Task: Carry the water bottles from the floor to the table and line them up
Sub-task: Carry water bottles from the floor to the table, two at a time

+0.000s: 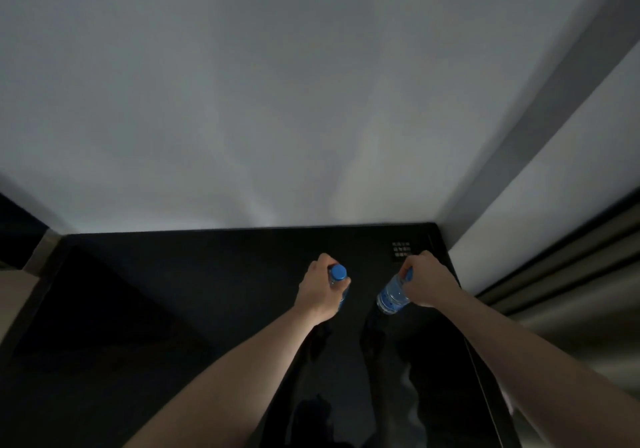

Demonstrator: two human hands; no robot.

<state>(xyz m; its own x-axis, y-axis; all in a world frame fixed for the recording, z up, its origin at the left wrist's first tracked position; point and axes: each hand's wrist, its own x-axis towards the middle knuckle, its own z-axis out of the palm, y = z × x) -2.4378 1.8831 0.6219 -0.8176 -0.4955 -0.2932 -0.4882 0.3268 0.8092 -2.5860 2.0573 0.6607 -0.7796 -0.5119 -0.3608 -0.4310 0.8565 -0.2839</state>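
The left hand (320, 288) is curled round the neck of a water bottle (338, 276), thumb and fingers wrapped just under its round blue cap, so that only the cap and a sliver of clear blue-tinted plastic down the hand's right side show. The right hand (427, 283) grips a second bottle (393, 295) the same way near its top — its cap is mostly hidden behind the fingers, while the clear, ribbed, rounded body slants down and to the left below the fist. The two bottles are near each other but apart, both held over the far right part of a black table (207, 291); whether either base touches the top cannot be told. Both bare forearms reach in from the lower edge. The tabletop is smooth and glossy, dark enough to mirror the arms as dim shapes. Near its far right corner lies a small dark square panel with rows of pale marks (401, 249), just beyond the right hand. Behind the table rises a plain, matt, pale grey wall (277, 84), meeting a second wall at the right. Further right hang curtain-like folds in grey-brown (571, 291) — blurred.
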